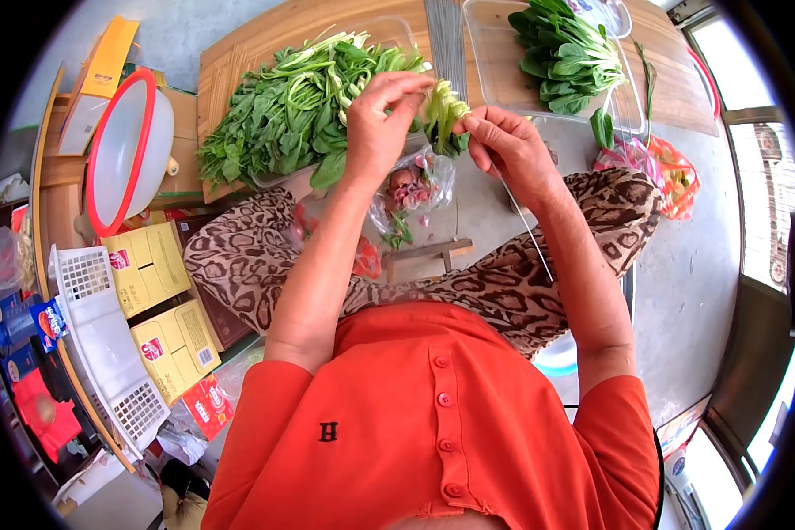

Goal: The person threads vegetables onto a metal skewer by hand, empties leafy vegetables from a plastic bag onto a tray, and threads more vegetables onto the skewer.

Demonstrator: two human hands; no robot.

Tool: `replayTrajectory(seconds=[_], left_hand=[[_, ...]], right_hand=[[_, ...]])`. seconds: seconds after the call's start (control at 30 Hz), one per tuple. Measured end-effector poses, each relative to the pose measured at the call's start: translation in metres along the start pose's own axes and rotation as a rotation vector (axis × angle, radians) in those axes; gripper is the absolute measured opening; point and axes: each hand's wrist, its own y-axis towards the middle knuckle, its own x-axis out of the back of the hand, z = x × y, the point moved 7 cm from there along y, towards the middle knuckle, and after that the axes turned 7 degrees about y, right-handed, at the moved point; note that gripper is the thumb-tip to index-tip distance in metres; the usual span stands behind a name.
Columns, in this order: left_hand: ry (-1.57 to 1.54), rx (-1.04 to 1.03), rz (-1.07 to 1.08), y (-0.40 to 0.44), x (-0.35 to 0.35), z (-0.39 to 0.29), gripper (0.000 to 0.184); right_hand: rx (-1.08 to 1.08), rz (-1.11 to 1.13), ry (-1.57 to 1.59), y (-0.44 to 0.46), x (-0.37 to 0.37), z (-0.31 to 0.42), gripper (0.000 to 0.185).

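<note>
My right hand (508, 146) is closed around a thin metal skewer (528, 231), whose long end slants down past my wrist. At its upper end is a folded bunch of leafy greens (448, 108), pale stems at the top and dark leaves below. My left hand (387, 119) pinches that bunch from the other side; its exact fingertip contact is partly hidden. Just beyond my left hand, a big pile of loose greens (296, 110) fills a clear tray. Several bare skewers (446, 40) lie side by side at the table's back.
A second clear tray (486, 66) holds leafy greens (570, 57) at the right. A plastic bag of reddish scraps (411, 190) sits below my hands. Left are a red-rimmed basin (106, 163), yellow boxes (146, 269) and a white basket (106, 344). An orange bag (676, 181) lies right.
</note>
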Motion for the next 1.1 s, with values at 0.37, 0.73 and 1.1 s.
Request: replayTrajectory(seconds=[0.37,0.73,1.1], left_hand=[[0.599,0.210,0.286,0.016,-0.021,0.104,0.013],[0.980,0.104,0.340,0.006,-0.042,0.128,0.010],[-0.166,0.421,-0.037,0.025,0.033,0.061,0.016]], right_hand=[[0.089,-0.083,0.108,-0.003,0.024,0.018,0.021],[0.080,-0.071,0.095,-0.002,0.023,0.013,0.022],[0.025,0.008,0.062,-0.001,0.003,0.009,0.023]])
